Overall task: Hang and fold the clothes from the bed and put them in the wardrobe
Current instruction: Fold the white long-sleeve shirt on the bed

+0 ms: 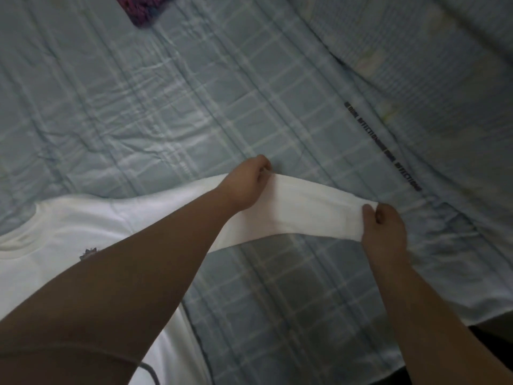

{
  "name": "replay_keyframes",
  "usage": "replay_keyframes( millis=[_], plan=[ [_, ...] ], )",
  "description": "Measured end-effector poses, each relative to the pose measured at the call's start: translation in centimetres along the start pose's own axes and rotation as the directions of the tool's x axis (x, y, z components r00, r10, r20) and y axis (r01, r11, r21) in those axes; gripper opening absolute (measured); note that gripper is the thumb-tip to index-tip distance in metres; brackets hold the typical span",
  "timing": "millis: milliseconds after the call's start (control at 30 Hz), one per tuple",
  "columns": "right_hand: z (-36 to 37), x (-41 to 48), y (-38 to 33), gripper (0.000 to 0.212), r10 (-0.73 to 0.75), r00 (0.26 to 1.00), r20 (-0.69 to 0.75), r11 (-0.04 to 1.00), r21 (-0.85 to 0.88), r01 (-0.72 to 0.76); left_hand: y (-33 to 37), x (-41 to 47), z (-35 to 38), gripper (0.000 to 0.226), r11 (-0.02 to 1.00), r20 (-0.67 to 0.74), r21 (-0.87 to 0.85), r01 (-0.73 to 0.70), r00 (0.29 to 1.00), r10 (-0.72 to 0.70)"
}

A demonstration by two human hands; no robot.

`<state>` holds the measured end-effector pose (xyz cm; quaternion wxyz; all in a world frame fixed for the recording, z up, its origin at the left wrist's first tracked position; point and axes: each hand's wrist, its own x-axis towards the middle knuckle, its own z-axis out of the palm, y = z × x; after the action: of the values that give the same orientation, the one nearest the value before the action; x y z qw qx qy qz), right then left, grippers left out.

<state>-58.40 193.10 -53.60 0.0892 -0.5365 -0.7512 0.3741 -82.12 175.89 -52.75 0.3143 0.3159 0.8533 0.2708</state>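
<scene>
Shirt (pixel 69 234) flat on bed (pixel 138 107); left hand (pixel 244 187) and right hand (pixel 385 229) each pinch its sleeve (pixel 299 212), pulled taut off the bed, likely to smooth before folding.

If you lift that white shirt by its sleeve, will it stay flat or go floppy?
Probably floppy: the sleeve bunches and creases where the right hand pinches it. Likely light, since the left hand and right hand hold it up with fingertips alone. The white shirt lying creased on the bed would probably dangle.
</scene>
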Motion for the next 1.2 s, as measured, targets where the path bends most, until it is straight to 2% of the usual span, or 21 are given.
replay_keyframes(
  millis=[100, 167, 200, 267, 300, 367, 433, 500, 567, 633, 667, 700, 767, 833, 900, 1033, 1133, 1200],
  plan=[
    [0.7, 0.6, 1.5, 0.027, 0.011, 1.000, 0.022, 0.992, -0.129, -0.008, -0.7, -1.4, 2.6, 0.051, 1.000, 0.021, -0.005, 0.010, 1.000, -0.010],
    [1.0, 0.7, 2.0, 0.021, -0.010, 1.000, 0.016, 0.986, -0.164, 0.013, -0.4, -2.6, 3.7, 0.057, 0.999, -0.059, -0.028, -0.041, 0.997, 0.040],
    [1.1, 0.8, 1.9, 0.020, -0.022, 1.000, -0.002, 0.985, -0.170, 0.022, 0.2, -3.4, 4.1, 0.053, 0.997, -0.114, -0.066, -0.042, 0.993, 0.034],
    [0.8, 0.6, 0.6, 0.020, -0.039, 0.999, -0.032, 0.990, -0.138, 0.035, 2.2, -5.2, 4.5, 0.038, 0.981, -0.153, -0.192, 0.037, 0.986, -0.067],
    [0.5, 0.3, -0.5, 0.020, -0.042, 0.998, -0.046, 0.996, -0.076, 0.038, 3.2, -6.0, 4.6, 0.031, 0.961, -0.115, -0.264, 0.080, 0.987, -0.113],
    [-0.3, -0.7, -3.4, 0.020, -0.055, 0.996, -0.071, 0.997, 0.055, 0.059, 5.3, -7.5, 4.9, 0.021, 0.894, -0.024, -0.439, 0.094, 0.993, -0.116],
    [-1.0, -2.3, -6.8, 0.015, -0.101, 0.995, 0.012, 0.985, 0.141, 0.098, 7.3, -8.6, 4.6, 0.023, 0.719, 0.047, -0.681, 0.137, 0.989, -0.144],
    [-1.3, -4.5, -9.7, 0.015, -0.209, 0.946, 0.249, 0.935, 0.335, 0.119, 8.7, -9.4, 3.5, 0.037, 0.395, 0.140, -0.887, 0.237, 0.956, -0.259],
    [-0.7, -6.3, -11.2, 0.025, -0.309, 0.856, 0.414, 0.845, 0.532, 0.047, 8.1, -10.2, 2.7, 0.062, 0.074, 0.239, -0.957, 0.280, 0.908, -0.343],
    [1.1, -7.5, -11.2, 0.023, -0.314, 0.857, 0.409, 0.812, 0.584, 0.019, 6.1, -10.9, 1.9, 0.077, -0.133, 0.304, -0.953, 0.274, 0.874, -0.379],
    [2.3, -7.8, -10.9, 0.020, -0.293, 0.882, 0.368, 0.830, 0.555, 0.044, 5.1, -11.4, 1.7, 0.074, -0.176, 0.305, -0.951, 0.255, 0.870, -0.386],
    [3.5, -8.2, -10.6, 0.020, -0.280, 0.907, 0.314, 0.872, 0.479, 0.104, 4.1, -11.9, 1.5, 0.063, -0.160, 0.274, -0.960, 0.228, 0.873, -0.402],
    [5.9, -8.8, -9.5, 0.021, -0.375, 0.903, 0.211, 0.915, 0.238, 0.325, 2.2, -12.9, 1.2, 0.035, -0.015, 0.167, -0.983, 0.181, 0.869, -0.465],
    [8.2, -9.9, -8.6, 0.029, -0.540, 0.812, 0.221, 0.837, 0.037, 0.547, 0.0, -14.2, 0.1, 0.023, 0.106, 0.067, -0.983, 0.148, 0.836, -0.545],
    [10.5, -11.4, -8.4, 0.045, -0.626, 0.721, 0.296, 0.737, -0.078, 0.672, -2.7, -16.2, -1.6, 0.021, 0.176, -0.004, -0.976, 0.126, 0.802, -0.597],
    [16.2, -16.1, -10.3, 0.055, -0.678, 0.571, 0.462, 0.527, -0.236, 0.816, -9.4, -21.9, -5.4, 0.015, 0.238, -0.097, -0.968, 0.079, 0.757, -0.646],
    [21.2, -20.2, -12.9, 0.058, -0.649, 0.517, 0.558, 0.424, -0.299, 0.855, -15.5, -26.8, -8.3, 0.018, 0.227, -0.132, -0.973, 0.045, 0.698, -0.704],
    [23.5, -22.1, -13.8, 0.059, -0.620, 0.508, 0.598, 0.365, -0.353, 0.862, -18.7, -29.0, -9.4, 0.026, 0.236, -0.144, -0.971, 0.047, 0.672, -0.726]
  ],
)
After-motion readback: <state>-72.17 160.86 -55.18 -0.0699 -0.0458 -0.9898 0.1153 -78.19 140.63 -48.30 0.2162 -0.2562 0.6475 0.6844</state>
